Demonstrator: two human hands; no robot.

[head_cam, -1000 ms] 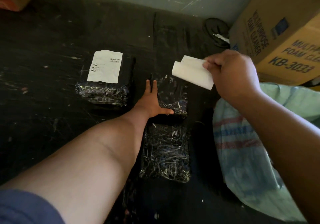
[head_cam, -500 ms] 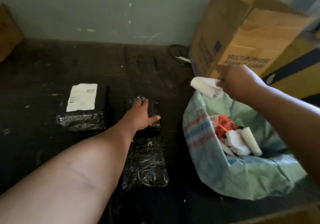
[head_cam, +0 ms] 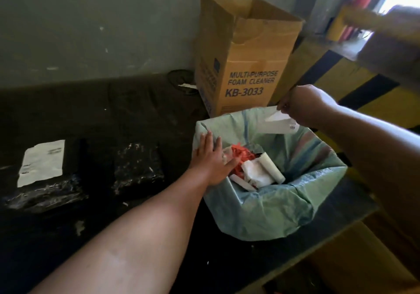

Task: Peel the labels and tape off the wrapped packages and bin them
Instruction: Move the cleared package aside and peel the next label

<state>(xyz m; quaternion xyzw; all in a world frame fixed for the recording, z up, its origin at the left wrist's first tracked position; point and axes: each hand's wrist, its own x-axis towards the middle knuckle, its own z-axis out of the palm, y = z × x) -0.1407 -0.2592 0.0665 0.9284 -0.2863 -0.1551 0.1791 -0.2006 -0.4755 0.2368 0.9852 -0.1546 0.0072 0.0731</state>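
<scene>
While the right hand pinches the peeled white label by its top edge, fingers closed on it, the paper hangs just below that hand and over the far side of the open green bag. The left hand lies flat with fingers spread and nothing gripped, pressing on the bag's near-left rim as if to keep the mouth open.

Inside the bag, just right of the left hand, sit crumpled white labels and a tangle of red tape. Left of that hand a bare black wrapped package lies on the dark floor; further left another package still carries its own white label. A cardboard box stands beyond the bag.

To drop it well, the right hand should probably come a little nearer the left hand, toward the middle of the opening, before letting go. The sticky side may cling to the fingers or the bag wall, so a flick or a wipe against the inner plastic would likely help. The left hand should hold the rim down until the paper falls.
</scene>
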